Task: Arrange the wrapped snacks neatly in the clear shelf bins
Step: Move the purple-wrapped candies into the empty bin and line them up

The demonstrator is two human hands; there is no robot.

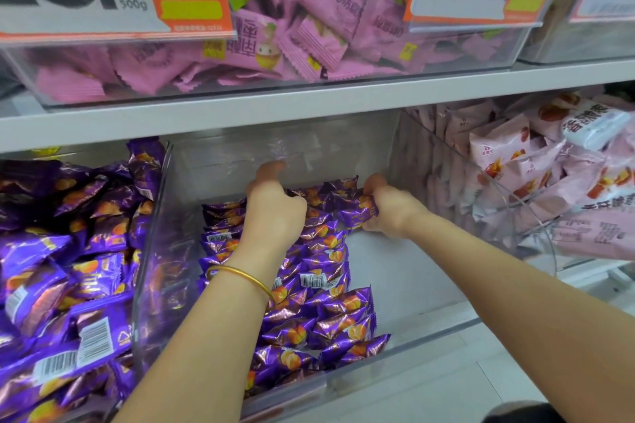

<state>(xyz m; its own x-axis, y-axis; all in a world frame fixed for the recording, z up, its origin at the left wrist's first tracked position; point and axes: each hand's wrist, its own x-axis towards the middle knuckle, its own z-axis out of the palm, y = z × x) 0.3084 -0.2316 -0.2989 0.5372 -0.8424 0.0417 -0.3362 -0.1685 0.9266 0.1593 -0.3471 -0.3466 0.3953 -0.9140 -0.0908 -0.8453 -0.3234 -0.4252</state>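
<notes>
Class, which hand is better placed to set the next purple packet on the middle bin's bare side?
Likely right: the right hand grips a purple packet next to the middle bin's bare floor.

Bright even light, glare on clear bin, blurred, bowed edges

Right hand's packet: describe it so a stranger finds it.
Under the white shelf board, take the middle clear bin, its left side filled with rows of purple packets. At the rows' far right corner, the right hand grips one purple packet. Its neighbours lie in rows; this one sits in curled fingers beside the bin's bare floor.
</notes>
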